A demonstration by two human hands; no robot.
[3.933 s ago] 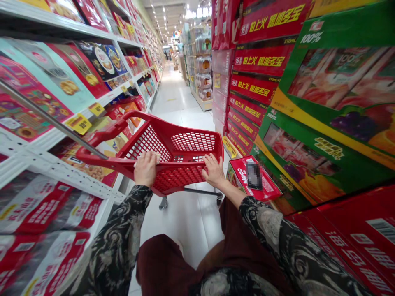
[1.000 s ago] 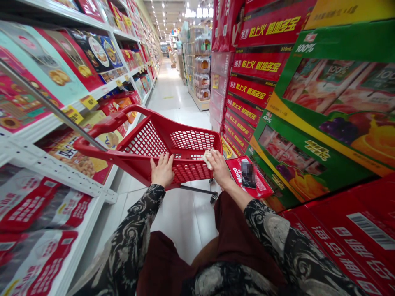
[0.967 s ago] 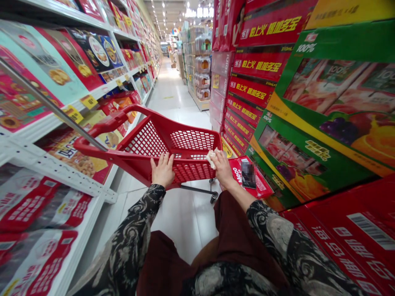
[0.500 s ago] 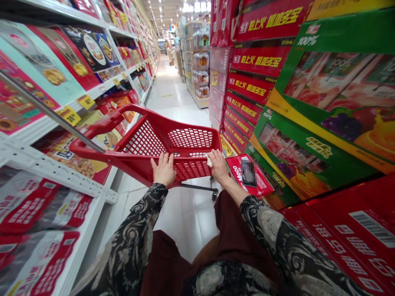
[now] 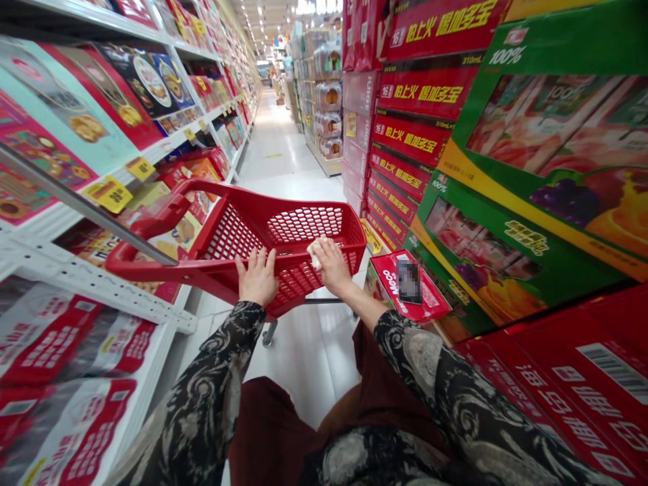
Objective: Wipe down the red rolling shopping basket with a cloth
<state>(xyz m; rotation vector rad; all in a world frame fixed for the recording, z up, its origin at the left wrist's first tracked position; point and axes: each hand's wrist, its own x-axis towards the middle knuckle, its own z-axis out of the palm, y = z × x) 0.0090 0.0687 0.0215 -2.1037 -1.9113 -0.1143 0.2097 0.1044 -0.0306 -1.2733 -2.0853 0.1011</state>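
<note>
A red plastic mesh shopping basket on wheels (image 5: 286, 253) stands in front of me, its long red handle (image 5: 146, 226) reaching to the left. My left hand (image 5: 258, 277) lies over the near rim of the basket, fingers curled on it. My right hand (image 5: 331, 265) rests further along the same rim and presses a crumpled white tissue (image 5: 314, 253) under its fingers. Nothing shows inside the basket. Dark swirl-patterned sleeves cover both my forearms.
Close on the right, a red Meco carton (image 5: 408, 287) with a pixelated patch sits on stacked green and red juice cartons (image 5: 526, 196). White shelves of boxed food (image 5: 75, 101) line the left. A white tiled aisle (image 5: 283, 148) runs ahead.
My right hand has slid left along the rim, and more of the tissue shows. The basket has turned slightly, and the view has moved forward along the aisle.
</note>
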